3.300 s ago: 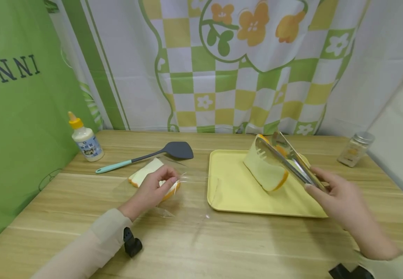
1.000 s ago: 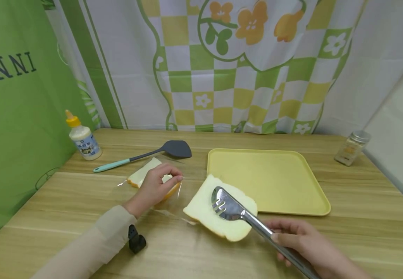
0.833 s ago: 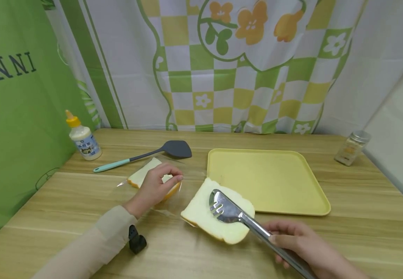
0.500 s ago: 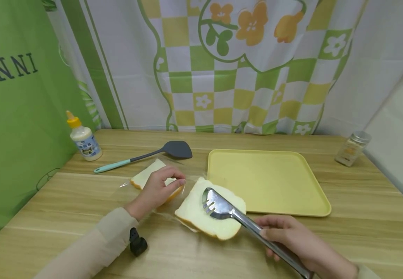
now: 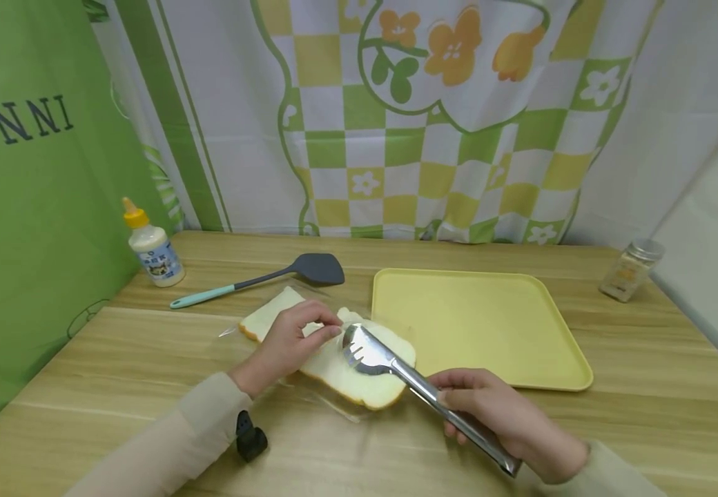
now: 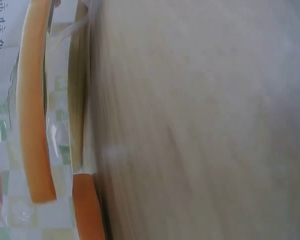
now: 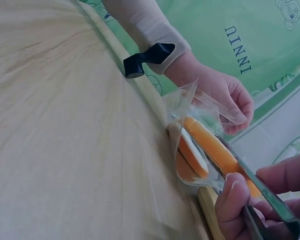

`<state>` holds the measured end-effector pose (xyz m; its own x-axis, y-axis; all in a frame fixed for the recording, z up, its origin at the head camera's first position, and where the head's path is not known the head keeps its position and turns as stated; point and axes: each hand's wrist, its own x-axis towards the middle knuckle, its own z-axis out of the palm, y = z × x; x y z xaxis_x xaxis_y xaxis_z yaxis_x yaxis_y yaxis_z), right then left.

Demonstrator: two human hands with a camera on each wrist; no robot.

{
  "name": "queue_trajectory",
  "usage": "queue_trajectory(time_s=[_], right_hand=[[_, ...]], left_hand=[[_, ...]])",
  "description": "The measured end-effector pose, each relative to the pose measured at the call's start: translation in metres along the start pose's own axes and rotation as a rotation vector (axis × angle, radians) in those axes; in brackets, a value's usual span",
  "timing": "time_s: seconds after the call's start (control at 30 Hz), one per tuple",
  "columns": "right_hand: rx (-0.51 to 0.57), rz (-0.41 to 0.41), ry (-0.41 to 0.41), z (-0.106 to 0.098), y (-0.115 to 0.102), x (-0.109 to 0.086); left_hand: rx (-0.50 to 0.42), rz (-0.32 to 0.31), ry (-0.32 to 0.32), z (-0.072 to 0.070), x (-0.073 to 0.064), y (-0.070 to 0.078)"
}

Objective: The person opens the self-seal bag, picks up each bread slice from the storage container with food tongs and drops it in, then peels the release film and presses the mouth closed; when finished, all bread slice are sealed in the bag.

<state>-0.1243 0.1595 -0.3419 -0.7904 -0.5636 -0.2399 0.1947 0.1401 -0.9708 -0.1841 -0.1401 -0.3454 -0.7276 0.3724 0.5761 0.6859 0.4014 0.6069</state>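
My left hand pinches the edge of a clear plastic bag at its open mouth. Inside the bag lies white bread with an orange-brown crust, partly covered by that hand. My right hand grips metal tongs around the handles. Their slotted ends clamp a bread slice from above and below, roughly level over the table. In the head view this slice overlaps the bag's mouth beside the left fingertips. The right wrist view shows its crust above the bagged bread.
A yellow tray lies right of the bag, its near-left part behind the held slice. Behind the bag is a spatula with a mint handle. A yellow-capped squeeze bottle stands at the left, a glass shaker jar at the right.
The tongs have carried the slice from upright over the tray, turned it flat and moved it left to the bag's mouth. The left hand has shifted slightly right, still pinching the bag.
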Motion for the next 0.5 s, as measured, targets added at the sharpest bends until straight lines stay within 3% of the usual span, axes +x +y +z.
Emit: queue_trajectory(time_s=[0.5], right_hand=[[-0.004,0.017,0.024,0.016,-0.015,0.035]], left_hand=[[-0.063,0.106,-0.014,0.007,0.003,0.003]])
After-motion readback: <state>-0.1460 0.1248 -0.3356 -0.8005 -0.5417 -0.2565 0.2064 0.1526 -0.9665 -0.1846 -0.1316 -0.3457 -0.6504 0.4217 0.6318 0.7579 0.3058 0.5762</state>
